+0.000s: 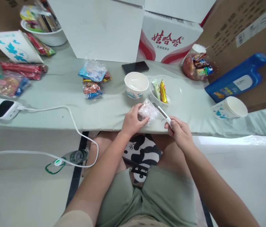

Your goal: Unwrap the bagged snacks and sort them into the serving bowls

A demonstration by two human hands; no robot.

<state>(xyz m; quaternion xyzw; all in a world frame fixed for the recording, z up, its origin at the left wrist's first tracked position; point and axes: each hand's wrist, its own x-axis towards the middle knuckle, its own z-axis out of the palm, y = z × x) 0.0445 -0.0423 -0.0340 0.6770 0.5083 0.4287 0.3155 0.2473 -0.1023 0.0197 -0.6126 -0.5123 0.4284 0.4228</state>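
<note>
left hand (pixel 134 120) gripping packet (pixel 147 110) | right hand (pixel 182 131) closed round cutter (pixel 164 114) | bowl (pixel 136 85) just beyond packet | dish (pixel 175 88) beyond cutter | phone (pixel 135 67) behind bowl

Before you stretches a surface (pixel 57 91) draped in pale green cloth; below you lies a pale floor (pixel 24 192) with dark strips (pixel 75 179), brightly lit toward your right.
</note>
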